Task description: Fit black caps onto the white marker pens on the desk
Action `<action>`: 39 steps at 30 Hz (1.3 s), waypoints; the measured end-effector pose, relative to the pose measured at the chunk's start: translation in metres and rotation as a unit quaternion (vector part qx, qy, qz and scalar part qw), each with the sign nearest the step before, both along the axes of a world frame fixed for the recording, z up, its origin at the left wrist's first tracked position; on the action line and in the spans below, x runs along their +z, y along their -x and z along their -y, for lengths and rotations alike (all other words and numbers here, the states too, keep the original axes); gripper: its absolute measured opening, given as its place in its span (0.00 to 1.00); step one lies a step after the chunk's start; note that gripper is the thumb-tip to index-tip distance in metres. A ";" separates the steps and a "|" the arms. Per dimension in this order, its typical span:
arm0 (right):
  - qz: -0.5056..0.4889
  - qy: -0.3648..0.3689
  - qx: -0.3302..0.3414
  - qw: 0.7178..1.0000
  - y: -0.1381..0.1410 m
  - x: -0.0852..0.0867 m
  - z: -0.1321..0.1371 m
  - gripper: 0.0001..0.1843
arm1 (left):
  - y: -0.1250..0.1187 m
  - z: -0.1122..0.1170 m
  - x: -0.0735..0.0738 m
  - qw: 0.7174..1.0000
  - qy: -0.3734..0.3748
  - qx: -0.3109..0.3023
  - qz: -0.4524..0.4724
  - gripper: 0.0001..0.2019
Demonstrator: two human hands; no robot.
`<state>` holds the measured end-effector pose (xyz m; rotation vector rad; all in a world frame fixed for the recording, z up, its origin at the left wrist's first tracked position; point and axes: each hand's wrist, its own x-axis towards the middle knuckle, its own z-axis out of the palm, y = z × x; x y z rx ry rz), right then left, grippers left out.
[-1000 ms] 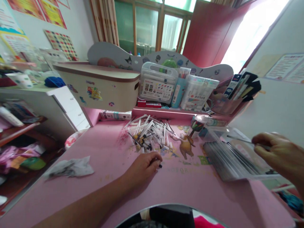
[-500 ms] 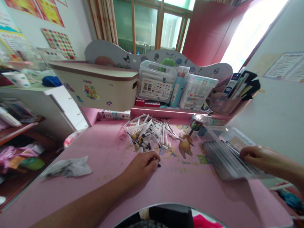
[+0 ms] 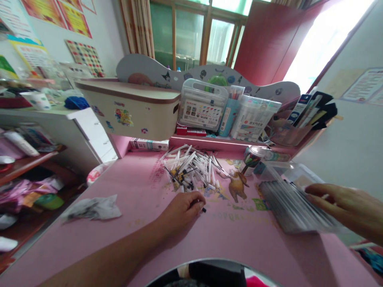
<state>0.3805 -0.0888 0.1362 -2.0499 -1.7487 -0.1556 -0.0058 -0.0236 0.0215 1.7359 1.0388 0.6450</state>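
My left hand (image 3: 186,207) rests on the pink desk (image 3: 143,247), its fingers closed around a small piece whose black end sticks out past the fingertips. Just beyond it lies a loose pile of white and black pen parts (image 3: 191,165), thin tubes and sticks with some black ends. At the right, my right hand (image 3: 338,205) reaches over a clear plastic box (image 3: 277,169). Its fingers are stretched out, thumb apart, above the row of grey pen barrels (image 3: 291,203) inside. Nothing shows in that hand; its fingertips are close to the barrels.
A crumpled tissue (image 3: 95,208) lies on the left of the desk. Behind the pile, a raised shelf carries a beige bin (image 3: 131,115), a marker case (image 3: 203,107) and a pen holder (image 3: 289,133). A can (image 3: 253,157) stands by the clear box.
The view has shifted slightly, moving everything a little to the right. My right hand's fingers have straightened over the barrels from a more curled shape. My left hand keeps its closed grip.
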 end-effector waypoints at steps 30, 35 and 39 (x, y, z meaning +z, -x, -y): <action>0.084 0.143 0.156 0.974 0.187 -0.121 -0.097 0.12 | 0.001 0.000 0.006 0.999 -0.033 -0.022 -0.006 0.09; 0.084 0.160 0.153 0.972 0.187 -0.120 -0.097 0.14 | 0.001 0.000 0.005 0.999 -0.036 -0.022 -0.007 0.09; 0.089 0.184 0.164 0.965 0.190 -0.114 -0.096 0.13 | 0.001 0.000 0.004 0.999 -0.036 -0.026 -0.006 0.09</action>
